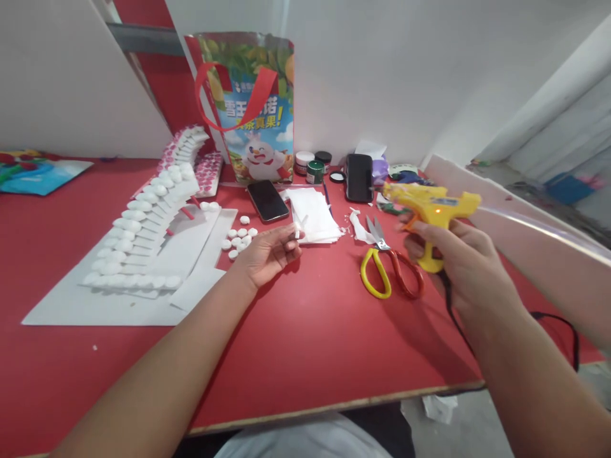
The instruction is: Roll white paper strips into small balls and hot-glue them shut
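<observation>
My right hand [470,264] is wrapped round the handle of a yellow hot glue gun [436,203], held above the table with its nozzle to the left and a small orange light lit. A finger is at its orange trigger. My left hand [272,254] pinches a small white piece [298,233], too small to make out clearly. Beside that hand lie several round white pieces [242,239] and a stack of white paper [312,216]. Scissors [380,245] with one yellow and one red handle lie below the glue gun, blades slightly apart.
A white model [153,213] edged with round white pieces stands on a white board [62,305] at left. Behind are a paper bag [260,114], two phones [268,201] and small paint jars [315,172]. The gun's black cord [451,305] trails over the table's front edge.
</observation>
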{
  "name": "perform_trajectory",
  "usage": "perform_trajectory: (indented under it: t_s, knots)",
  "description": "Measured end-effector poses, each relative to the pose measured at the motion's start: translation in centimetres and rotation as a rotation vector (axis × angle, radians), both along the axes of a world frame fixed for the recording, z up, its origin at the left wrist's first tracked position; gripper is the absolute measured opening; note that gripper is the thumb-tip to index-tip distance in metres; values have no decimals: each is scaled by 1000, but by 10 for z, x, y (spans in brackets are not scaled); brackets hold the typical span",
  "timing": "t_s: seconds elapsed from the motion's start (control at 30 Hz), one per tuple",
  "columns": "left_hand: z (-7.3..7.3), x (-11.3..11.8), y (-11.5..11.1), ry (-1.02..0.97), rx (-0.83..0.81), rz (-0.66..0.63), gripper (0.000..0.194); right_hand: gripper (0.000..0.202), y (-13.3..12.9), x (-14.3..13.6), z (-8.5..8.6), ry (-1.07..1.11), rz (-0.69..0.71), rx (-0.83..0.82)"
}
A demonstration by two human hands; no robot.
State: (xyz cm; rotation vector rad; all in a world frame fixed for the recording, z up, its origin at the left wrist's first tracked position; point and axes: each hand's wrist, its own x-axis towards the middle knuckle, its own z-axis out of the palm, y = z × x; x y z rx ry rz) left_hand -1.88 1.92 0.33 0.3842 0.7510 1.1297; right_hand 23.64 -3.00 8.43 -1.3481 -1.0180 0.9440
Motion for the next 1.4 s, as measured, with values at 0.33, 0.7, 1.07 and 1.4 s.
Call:
perform_trajectory:
  t_s: [0.33, 0.7, 1.07, 1.4]
  knots:
    - [-1, -4, 3, -21, -21, -16, 13, 35, 8, -32, -47, 71, 451, 17]
    - [-4, 5, -1, 408, 245, 37, 40, 32, 12, -27, -67, -117, 501, 53]
    - [-6, 5, -3, 503, 337, 44, 40, 29, 11, -32, -67, -233, 524, 66]
    - [-2, 6, -5, 494, 337, 48, 38, 28, 10, -32, -66, -247, 497, 99]
